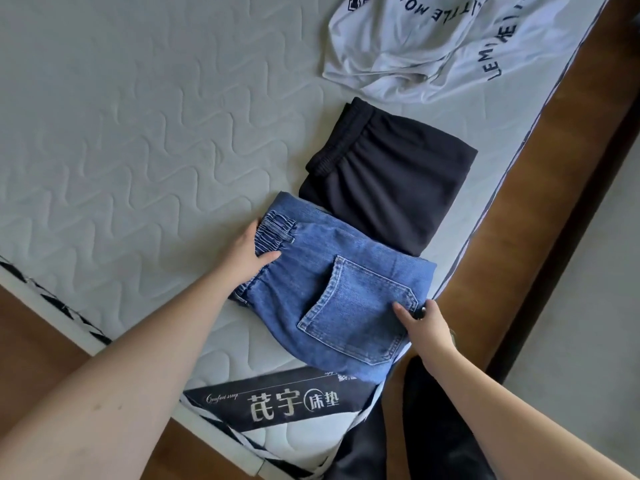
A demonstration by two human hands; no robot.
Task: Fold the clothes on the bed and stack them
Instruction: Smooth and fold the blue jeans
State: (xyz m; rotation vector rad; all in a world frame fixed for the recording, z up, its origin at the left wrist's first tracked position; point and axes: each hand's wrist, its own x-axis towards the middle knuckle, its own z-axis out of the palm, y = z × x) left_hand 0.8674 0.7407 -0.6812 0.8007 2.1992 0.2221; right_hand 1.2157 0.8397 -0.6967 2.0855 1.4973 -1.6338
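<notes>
— What carries the clothes here?

— A bare quilted grey mattress (138, 133), its surface stitched in wavy lines, sits on a brown wooden bed frame (540, 168). A dark label (277, 403) with pale lettering runs along the mattress's near corner.

— And what lies directly on it?

— Three garments. Folded blue jeans (346, 289), back pocket up, rest near the corner. Just beyond them, edges touching or slightly overlapped, lie folded black trousers (388, 181) with an elastic waistband. Farther off, apart from both, a white printed top (433, 43) lies crumpled and unfolded near the mattress edge.
</notes>
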